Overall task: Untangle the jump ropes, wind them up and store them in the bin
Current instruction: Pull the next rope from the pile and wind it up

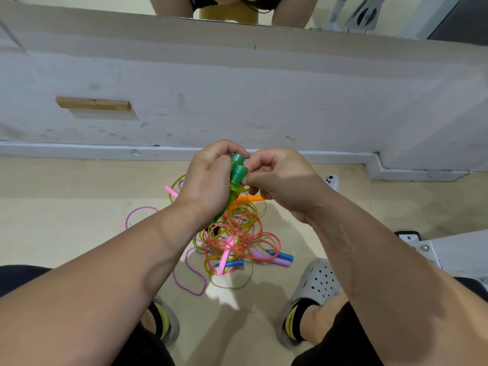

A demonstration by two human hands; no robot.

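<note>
The left hand [208, 178] is clenched round the two green handles [239, 167], held together above the floor [79, 207]. The right hand [280, 178] pinches the thin green cord [232, 196] just under them; this cord looks light, springy and a little slippery, so I think it is better to hold the stiff handles and keep the turns tight. In the tangled pile [237, 239] below I count two pink handles [171, 192], two blue handles [281, 256], one orange handle [249, 198] and one lilac handle [277, 262] (others may be hidden), and no bin is in view.
</note>
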